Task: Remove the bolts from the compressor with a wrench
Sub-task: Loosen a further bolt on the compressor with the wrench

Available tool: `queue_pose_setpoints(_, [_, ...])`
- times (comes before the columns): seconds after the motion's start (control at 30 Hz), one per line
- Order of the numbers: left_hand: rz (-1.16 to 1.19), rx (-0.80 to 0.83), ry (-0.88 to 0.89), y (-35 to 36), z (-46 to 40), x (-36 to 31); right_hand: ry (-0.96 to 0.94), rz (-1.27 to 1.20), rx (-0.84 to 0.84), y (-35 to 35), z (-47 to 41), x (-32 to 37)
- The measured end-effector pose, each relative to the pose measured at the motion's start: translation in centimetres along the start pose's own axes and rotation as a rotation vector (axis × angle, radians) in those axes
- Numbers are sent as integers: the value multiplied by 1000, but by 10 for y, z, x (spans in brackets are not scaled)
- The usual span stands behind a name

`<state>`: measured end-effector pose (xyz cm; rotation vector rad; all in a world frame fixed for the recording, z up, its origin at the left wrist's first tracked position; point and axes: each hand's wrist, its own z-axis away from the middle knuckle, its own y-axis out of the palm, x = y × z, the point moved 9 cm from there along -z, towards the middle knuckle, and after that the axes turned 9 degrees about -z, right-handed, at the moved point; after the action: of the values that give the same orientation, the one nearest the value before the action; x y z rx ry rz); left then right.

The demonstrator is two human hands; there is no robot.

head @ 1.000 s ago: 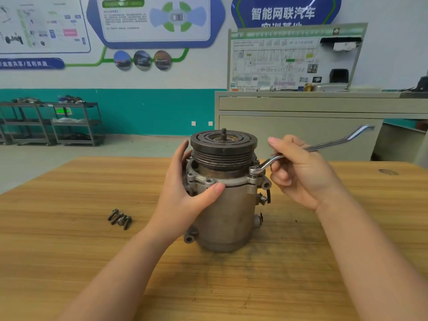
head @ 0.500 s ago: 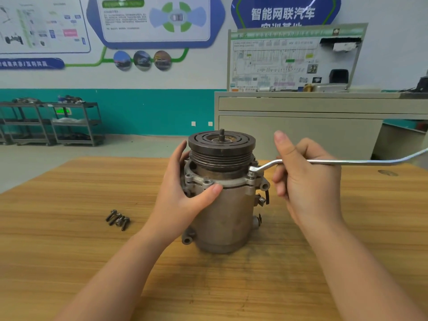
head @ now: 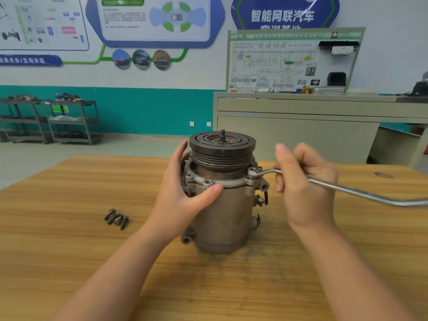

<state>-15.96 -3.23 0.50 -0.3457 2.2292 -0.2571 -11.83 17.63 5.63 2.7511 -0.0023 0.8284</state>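
A grey metal compressor (head: 229,216) stands upright on the wooden table (head: 69,251), its dark pulley on top. My left hand (head: 183,195) grips its left side, thumb across the front just under the flange. A long silver ring wrench (head: 361,192) sits with its ring end on a bolt (head: 254,169) at the flange's right side. My right hand (head: 303,184) holds the wrench shaft close to the ring end, fingers curled round it. The handle points right and toward me, running off the frame's right edge. Several removed bolts (head: 117,218) lie together on the table at the left.
Behind the table stands a beige workbench (head: 301,126) with a wiring display board (head: 294,61). Dark metal shelf carts (head: 51,119) stand by the teal wall at the far left. A dark knot (head: 383,175) marks the tabletop at the right.
The wrench handle has swung clockwise as seen from above, from pointing back-right, through straight right, to pointing right and toward me. My right hand followed it. My left hand stayed on the compressor.
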Motion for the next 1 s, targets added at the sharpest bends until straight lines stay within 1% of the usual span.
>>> queue_pose_setpoints(0.13, [-11,1,-10,0,0,1,621,-456,-76,-2,0,-62])
queue_pose_setpoints(0.17, [-13,1,-11,0,0,1,726,-533,-82,2,3,-70])
queue_pose_setpoints(0.2, [-15,2,-12,0,-1,0,774,-587,-90,4,4,-73])
queue_pose_setpoints(0.23, [-17,3,-12,0,-1,0,781,-632,-113,4,4,-75])
queue_pose_setpoints(0.3, [-23,5,-13,0,0,0,715,-700,-199,-3,1,-70])
queue_pose_setpoints(0.33, [-24,5,-12,0,0,-1,651,-689,-237,-10,-2,-66])
queue_pose_setpoints(0.37, [-25,6,-10,-1,0,-1,582,-629,-255,-15,-4,-59])
queue_pose_setpoints(0.5, [-31,13,-12,0,0,-2,351,-233,-241,-25,-7,-33])
queue_pose_setpoints(0.6, [-23,16,-8,0,0,-3,134,48,-151,-16,-6,-9])
queue_pose_setpoints(0.73, [-24,16,-4,0,0,-4,-148,302,-45,4,4,22])
queue_pose_setpoints(0.83, [-18,3,6,-1,0,-5,-409,527,49,31,19,45])
queue_pose_setpoints(0.9, [-24,4,15,-1,0,-5,-568,617,117,49,28,57])
queue_pose_setpoints(0.93, [-29,5,17,0,0,-4,-602,638,134,53,30,59])
queue_pose_setpoints(0.97, [-29,4,20,0,0,-4,-586,631,126,51,29,56])
queue_pose_setpoints(1.0, [-24,1,21,-1,0,-4,-527,586,98,44,26,52])
